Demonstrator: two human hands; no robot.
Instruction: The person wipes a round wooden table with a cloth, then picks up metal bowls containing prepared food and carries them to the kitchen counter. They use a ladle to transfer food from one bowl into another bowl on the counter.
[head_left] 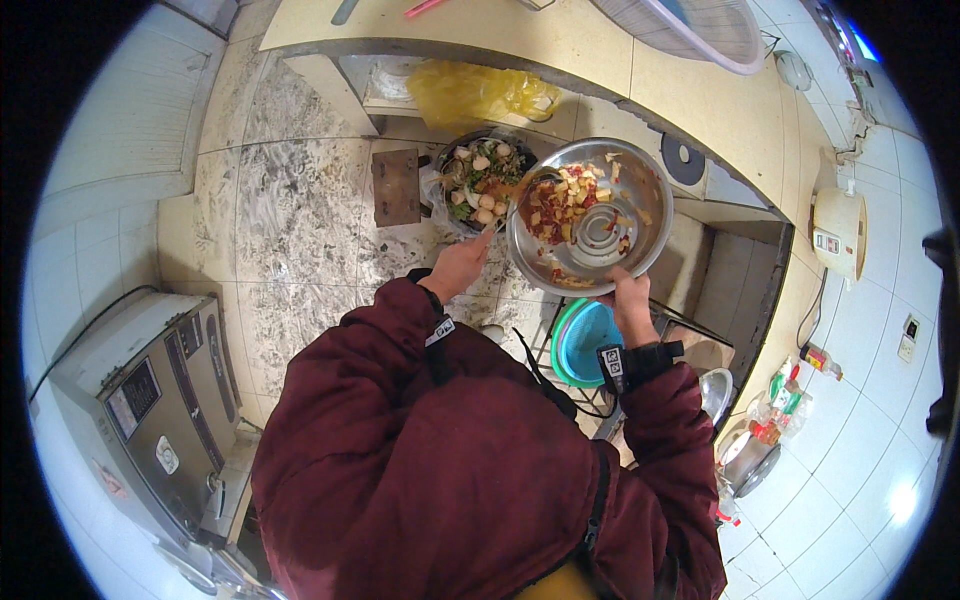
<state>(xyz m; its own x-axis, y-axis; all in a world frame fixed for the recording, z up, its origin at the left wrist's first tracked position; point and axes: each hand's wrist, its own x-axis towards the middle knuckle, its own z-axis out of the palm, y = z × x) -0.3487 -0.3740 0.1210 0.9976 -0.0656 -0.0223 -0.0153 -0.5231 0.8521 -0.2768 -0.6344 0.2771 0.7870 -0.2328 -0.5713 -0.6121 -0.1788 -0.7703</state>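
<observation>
My right hand (630, 303) grips the near right rim of a round stainless steel basin (652, 215). The basin is tilted to the left and holds cut chunks of food (568, 203) in yellow, brown and red. Its left edge overlaps a bin lined with a plastic bag (432, 190), full of food scraps (480, 180) such as greens and eggshell-like pale pieces. Just below the bin, my left hand (460, 266) is closed on a thin brown utensil (518, 188) that reaches up toward the basin's left rim. Its exact kind is hard to make out.
A brown square board (397, 188) lies on the dirty tiled floor (300, 230) beside the bin. Beyond is a counter (480, 25) with a yellow plastic bag (480, 95) under it. Blue and green plastic baskets (588, 345) stand near my right forearm. A rice cooker (838, 235) is at right.
</observation>
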